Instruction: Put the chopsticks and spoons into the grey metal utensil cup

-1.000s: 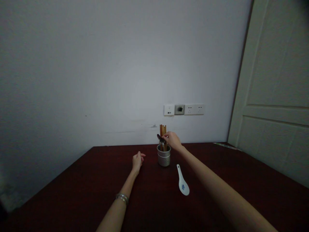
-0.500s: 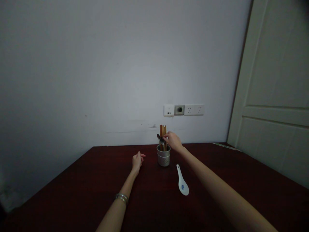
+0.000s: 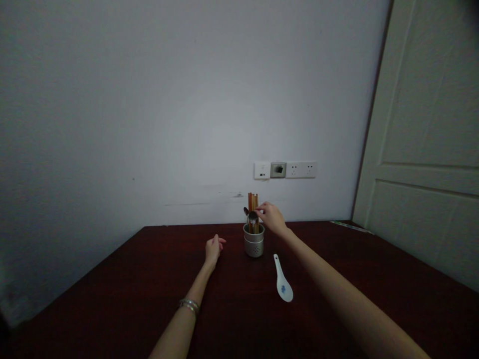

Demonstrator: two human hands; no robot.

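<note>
A perforated metal utensil holder (image 3: 254, 247) stands upright on the dark red table (image 3: 232, 309). Several wooden chopsticks (image 3: 250, 200) rise out of it, along with a small dark spoon (image 3: 245, 211) leaning left and a metal spoon (image 3: 253, 216) with its round bowl up. My right hand (image 3: 272, 218) is closed in a pinch at the edge of that metal spoon's bowl. To the left of the holder, my left hand (image 3: 214, 249) rests on the table with its fingers curled and nothing visible in them. A white soup spoon (image 3: 284, 289) with a blue mark lies in front, to the right.
Behind the table is a plain wall (image 3: 209, 124) with a row of sockets (image 3: 300, 170) above the holder. A pale panelled door (image 3: 422, 199) borders the right side. One flat strip (image 3: 352, 227) lies along the table's far right edge.
My right hand has shifted slightly right, from over the front of the metal spoon to its edge, so the bowl shows more fully. My left hand stays in place.
</note>
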